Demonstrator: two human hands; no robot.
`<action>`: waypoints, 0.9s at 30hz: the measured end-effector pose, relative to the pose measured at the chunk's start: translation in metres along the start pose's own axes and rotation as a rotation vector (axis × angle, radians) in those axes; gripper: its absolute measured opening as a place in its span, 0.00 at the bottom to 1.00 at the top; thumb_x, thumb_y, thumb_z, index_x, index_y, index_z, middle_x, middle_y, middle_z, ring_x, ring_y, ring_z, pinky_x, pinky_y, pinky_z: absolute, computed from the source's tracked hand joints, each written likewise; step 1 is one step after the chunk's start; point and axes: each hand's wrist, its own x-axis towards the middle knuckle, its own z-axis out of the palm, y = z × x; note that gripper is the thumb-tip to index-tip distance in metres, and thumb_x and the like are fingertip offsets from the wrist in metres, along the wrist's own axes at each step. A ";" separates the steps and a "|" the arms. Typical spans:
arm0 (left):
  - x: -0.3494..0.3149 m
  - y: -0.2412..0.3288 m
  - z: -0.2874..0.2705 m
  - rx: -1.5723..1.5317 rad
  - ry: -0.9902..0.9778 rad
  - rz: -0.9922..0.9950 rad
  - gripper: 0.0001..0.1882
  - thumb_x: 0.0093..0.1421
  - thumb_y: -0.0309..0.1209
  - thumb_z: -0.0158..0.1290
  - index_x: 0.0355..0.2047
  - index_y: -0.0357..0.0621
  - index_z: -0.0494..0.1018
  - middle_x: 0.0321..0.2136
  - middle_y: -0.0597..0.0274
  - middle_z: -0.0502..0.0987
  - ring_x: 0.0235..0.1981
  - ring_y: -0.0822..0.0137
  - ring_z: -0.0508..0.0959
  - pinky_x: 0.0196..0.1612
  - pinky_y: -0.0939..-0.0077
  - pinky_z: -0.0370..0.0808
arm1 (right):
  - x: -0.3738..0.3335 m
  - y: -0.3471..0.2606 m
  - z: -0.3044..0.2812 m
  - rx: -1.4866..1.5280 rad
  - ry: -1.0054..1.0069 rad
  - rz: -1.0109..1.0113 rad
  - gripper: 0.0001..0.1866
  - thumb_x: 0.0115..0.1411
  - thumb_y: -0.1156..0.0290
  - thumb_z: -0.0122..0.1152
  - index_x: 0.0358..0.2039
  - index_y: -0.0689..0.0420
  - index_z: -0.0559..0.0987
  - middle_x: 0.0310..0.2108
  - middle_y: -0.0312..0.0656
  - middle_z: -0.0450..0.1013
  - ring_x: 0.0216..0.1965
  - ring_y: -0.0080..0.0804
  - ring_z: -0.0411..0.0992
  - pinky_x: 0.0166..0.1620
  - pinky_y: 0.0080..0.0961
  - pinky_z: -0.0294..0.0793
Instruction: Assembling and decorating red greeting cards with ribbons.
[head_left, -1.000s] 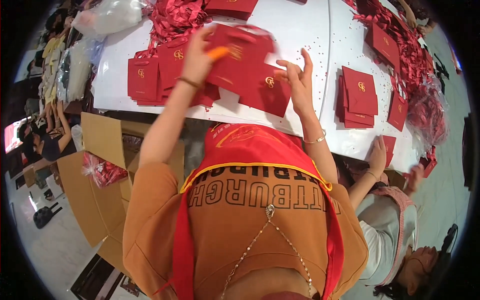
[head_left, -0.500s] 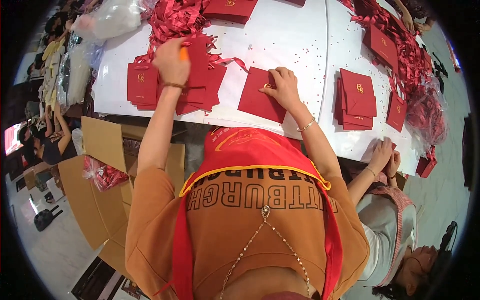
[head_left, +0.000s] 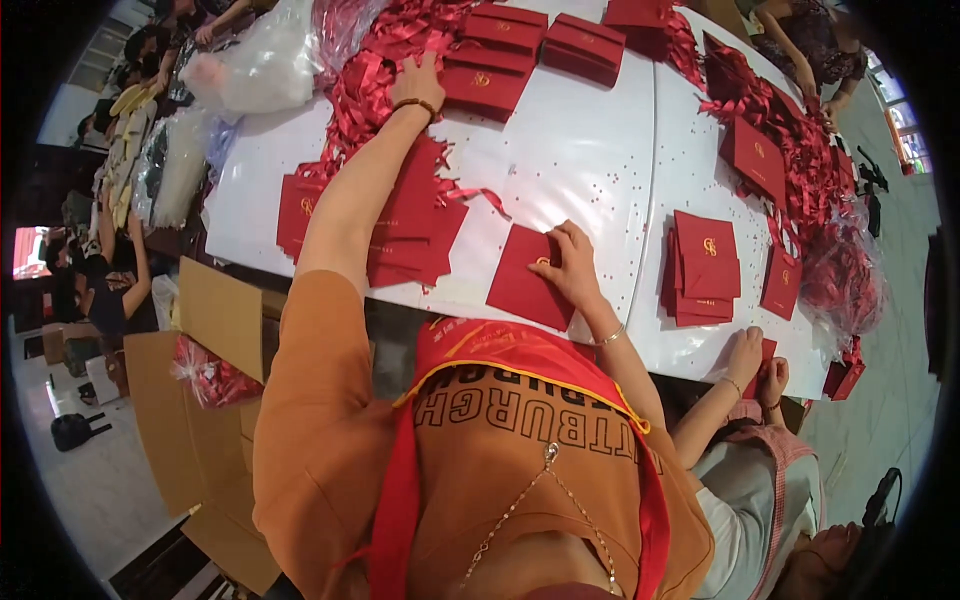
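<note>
My left hand [head_left: 418, 82] stretches far forward, fingers extended over the heap of red ribbons [head_left: 370, 95], beside a stack of red paper gift bags [head_left: 485, 88] with gold emblems. Nothing shows in its grasp, though the fingertips blend into the ribbons. At the near table edge my right hand [head_left: 572, 265] grips one red gift bag [head_left: 520, 272] lying flat, thumb on its face and fingers over its right side. A loose ribbon [head_left: 482, 194] lies just above that bag. Under my left forearm, overlapping red bags [head_left: 415, 235] are partly hidden.
On the right, a co-worker's hands [head_left: 757, 368] handle a red piece near a bag stack [head_left: 705, 262] and more ribbons [head_left: 790, 150]. Clear plastic bags [head_left: 255, 70] lie at the far left. An open cardboard box [head_left: 190, 420] stands below the table's left edge.
My left hand has moved forward from the near bags to the ribbon heap; the orange piece seen at it earlier no longer shows. My right hand stays on its bag. The view has shifted.
</note>
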 end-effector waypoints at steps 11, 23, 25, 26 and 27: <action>-0.052 0.043 -0.013 -0.028 -0.350 0.343 0.12 0.54 0.36 0.44 0.30 0.43 0.73 0.29 0.49 0.75 0.33 0.51 0.76 0.34 0.57 0.71 | -0.004 -0.002 0.005 -0.045 0.028 0.044 0.30 0.31 0.64 0.72 0.36 0.62 0.72 0.41 0.49 0.65 0.46 0.48 0.62 0.48 0.37 0.63; -0.163 0.062 0.000 0.010 -0.650 0.632 0.09 0.49 0.35 0.50 0.29 0.45 0.73 0.28 0.53 0.74 0.31 0.54 0.75 0.34 0.59 0.68 | -0.002 -0.031 -0.010 -0.221 -0.037 0.089 0.25 0.34 0.64 0.70 0.35 0.57 0.72 0.37 0.44 0.65 0.39 0.41 0.62 0.40 0.35 0.61; -0.168 0.066 0.001 0.109 -0.469 0.752 0.11 0.49 0.39 0.52 0.30 0.46 0.73 0.32 0.58 0.72 0.36 0.58 0.71 0.37 0.62 0.63 | 0.001 -0.034 -0.013 -0.276 -0.053 0.088 0.23 0.35 0.63 0.69 0.33 0.56 0.72 0.34 0.41 0.64 0.36 0.38 0.61 0.37 0.33 0.59; -0.170 0.070 0.004 0.109 -0.474 0.757 0.11 0.49 0.39 0.52 0.30 0.46 0.73 0.32 0.58 0.72 0.36 0.58 0.71 0.37 0.62 0.63 | 0.002 -0.033 -0.012 -0.275 -0.053 0.094 0.23 0.35 0.63 0.69 0.33 0.56 0.72 0.34 0.41 0.64 0.36 0.38 0.61 0.37 0.33 0.59; -0.171 0.073 0.008 0.051 -0.377 0.819 0.12 0.49 0.39 0.52 0.30 0.46 0.72 0.33 0.58 0.71 0.38 0.58 0.70 0.38 0.61 0.62 | 0.003 -0.033 -0.011 -0.296 -0.072 0.094 0.22 0.36 0.63 0.69 0.32 0.55 0.72 0.34 0.40 0.64 0.36 0.38 0.61 0.37 0.33 0.59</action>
